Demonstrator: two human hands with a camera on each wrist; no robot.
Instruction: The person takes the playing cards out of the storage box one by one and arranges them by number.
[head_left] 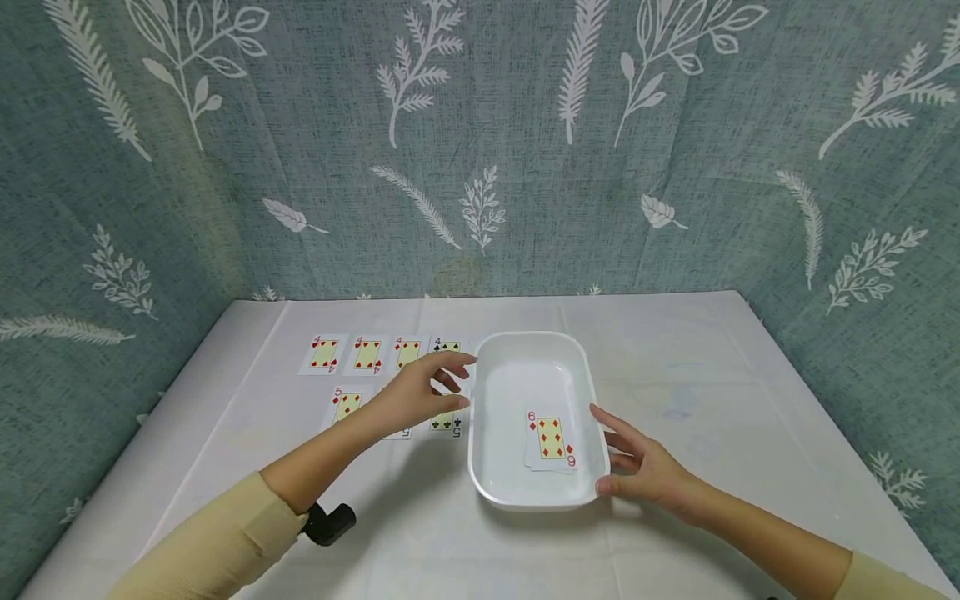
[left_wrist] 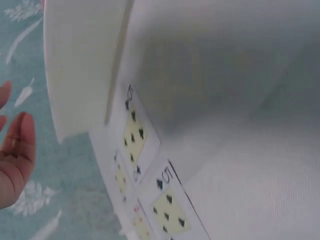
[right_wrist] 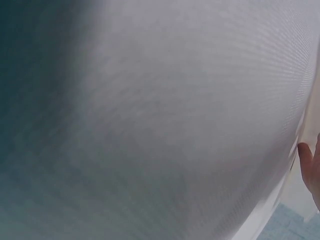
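A white rectangular tray (head_left: 534, 367) stands between my hands. Inside it lies a six of diamonds (head_left: 551, 439), with another card's edge showing beneath. At the tray's right side my right hand (head_left: 648, 475) grips the rim, index finger and thumb on it. The right wrist view catches its thumb (right_wrist: 306, 160) against the pale edge. My left hand (head_left: 420, 387) is held loosely bent by the tray's left rim; the left wrist view shows its fingers apart from the tray (left_wrist: 82, 70). Below that hand is a black five (head_left: 447, 423), partly covered.
Several fours, among them a red four (head_left: 323, 354), form a back row left of the tray. A five of diamonds (head_left: 347, 405) lies in the row nearer me, partly behind my left arm. White cloth covers the table (head_left: 712, 400); patterned curtains (head_left: 525, 167) surround it.
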